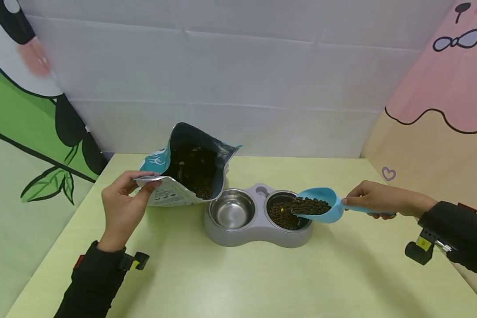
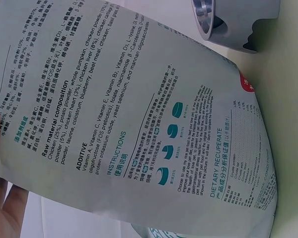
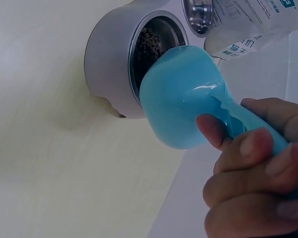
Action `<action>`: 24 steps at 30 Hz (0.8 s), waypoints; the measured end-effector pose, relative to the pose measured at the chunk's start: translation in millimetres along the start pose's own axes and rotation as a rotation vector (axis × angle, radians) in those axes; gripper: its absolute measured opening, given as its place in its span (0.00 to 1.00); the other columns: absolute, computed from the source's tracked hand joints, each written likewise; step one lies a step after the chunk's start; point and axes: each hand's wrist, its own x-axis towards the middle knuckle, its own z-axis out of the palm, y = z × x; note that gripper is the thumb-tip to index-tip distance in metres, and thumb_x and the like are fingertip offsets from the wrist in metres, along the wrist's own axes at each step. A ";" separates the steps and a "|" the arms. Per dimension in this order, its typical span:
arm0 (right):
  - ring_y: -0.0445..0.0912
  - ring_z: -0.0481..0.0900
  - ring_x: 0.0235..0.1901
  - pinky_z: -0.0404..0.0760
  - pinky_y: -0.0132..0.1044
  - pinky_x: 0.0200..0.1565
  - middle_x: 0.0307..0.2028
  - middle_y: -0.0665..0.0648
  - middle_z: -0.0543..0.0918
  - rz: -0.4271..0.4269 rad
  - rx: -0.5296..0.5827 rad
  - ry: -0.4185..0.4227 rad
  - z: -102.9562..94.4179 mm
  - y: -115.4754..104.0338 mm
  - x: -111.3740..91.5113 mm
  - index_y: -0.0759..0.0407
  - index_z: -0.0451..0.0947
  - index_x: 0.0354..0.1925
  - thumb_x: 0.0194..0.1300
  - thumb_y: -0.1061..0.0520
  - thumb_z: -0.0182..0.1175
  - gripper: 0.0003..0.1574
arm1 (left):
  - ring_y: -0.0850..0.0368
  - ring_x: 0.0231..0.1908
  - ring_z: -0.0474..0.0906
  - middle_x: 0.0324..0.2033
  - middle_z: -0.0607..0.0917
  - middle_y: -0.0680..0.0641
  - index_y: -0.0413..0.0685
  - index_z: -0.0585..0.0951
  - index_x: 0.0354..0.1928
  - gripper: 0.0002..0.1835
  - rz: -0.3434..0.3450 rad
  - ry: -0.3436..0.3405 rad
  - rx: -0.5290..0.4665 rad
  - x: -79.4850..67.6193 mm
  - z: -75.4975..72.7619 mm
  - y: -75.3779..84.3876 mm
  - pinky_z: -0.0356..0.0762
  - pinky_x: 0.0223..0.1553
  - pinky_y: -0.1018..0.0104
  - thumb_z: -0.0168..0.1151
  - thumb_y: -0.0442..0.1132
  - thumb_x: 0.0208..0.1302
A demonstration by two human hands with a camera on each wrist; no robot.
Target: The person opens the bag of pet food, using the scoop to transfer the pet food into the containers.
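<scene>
My right hand (image 1: 375, 198) grips the handle of a light blue scoop (image 1: 327, 215), seen from behind in the right wrist view. Brown kibble (image 1: 311, 206) fills the scoop, whose mouth overlaps the right bowl of a grey double pet feeder (image 1: 258, 237). Kibble also lies in that right bowl (image 1: 279, 216). The left steel bowl (image 1: 232, 210) holds nothing. With thumb and fingers my left hand (image 1: 124, 205) pinches the top edge of a pet food bag (image 1: 171, 194). The bag tilts with its mouth open, dark kibble inside; its printed back (image 2: 129, 124) fills the left wrist view.
A pale yellow-green table (image 1: 238, 282) carries the feeder and bag. Behind it hangs a whitish cloth backdrop (image 1: 238, 79). Cartoon-printed panels stand at left (image 1: 32, 115) and right (image 1: 433, 145). Black wrist cameras sit on both sleeves.
</scene>
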 end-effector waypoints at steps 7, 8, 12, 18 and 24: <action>0.42 0.62 0.12 0.61 0.30 0.12 0.14 0.50 0.64 -0.004 -0.011 -0.004 -2.7 -3.3 0.2 0.49 0.78 0.42 0.66 0.46 0.50 0.14 | 0.66 0.38 0.76 0.33 0.81 0.45 0.41 0.80 0.37 0.15 -0.001 -0.003 -0.004 0.3 0.0 1.8 0.72 0.43 0.78 0.66 0.24 0.45; 0.42 0.62 0.12 0.61 0.30 0.13 0.14 0.50 0.64 -0.005 -0.015 -0.003 -3.3 -3.8 0.3 0.49 0.78 0.42 0.66 0.46 0.50 0.14 | 0.66 0.38 0.76 0.33 0.81 0.45 0.41 0.80 0.37 0.15 0.000 -0.003 -0.006 0.5 0.1 2.0 0.72 0.43 0.78 0.66 0.24 0.45; 0.42 0.62 0.12 0.61 0.30 0.13 0.14 0.50 0.64 -0.004 -0.025 0.001 -4.4 -6.3 1.9 0.50 0.78 0.43 0.66 0.46 0.51 0.14 | 0.66 0.38 0.76 0.33 0.81 0.45 0.41 0.80 0.37 0.15 0.005 0.000 -0.011 0.9 0.0 1.6 0.72 0.43 0.78 0.66 0.23 0.44; 0.42 0.62 0.12 0.60 0.30 0.13 0.14 0.50 0.64 -0.005 -0.034 -0.002 -3.5 -10.5 4.9 0.49 0.78 0.40 0.65 0.46 0.51 0.13 | 0.66 0.38 0.76 0.33 0.82 0.45 0.42 0.80 0.38 0.15 0.008 -0.005 -0.008 0.8 0.2 0.1 0.72 0.43 0.78 0.66 0.24 0.45; 0.42 0.62 0.12 0.60 0.30 0.13 0.14 0.50 0.64 -0.010 -0.048 0.000 -3.1 -18.3 8.4 0.50 0.78 0.40 0.66 0.46 0.51 0.14 | 0.66 0.37 0.75 0.33 0.82 0.46 0.42 0.80 0.38 0.15 0.004 -0.007 0.003 -0.5 0.2 -1.6 0.72 0.43 0.78 0.66 0.25 0.45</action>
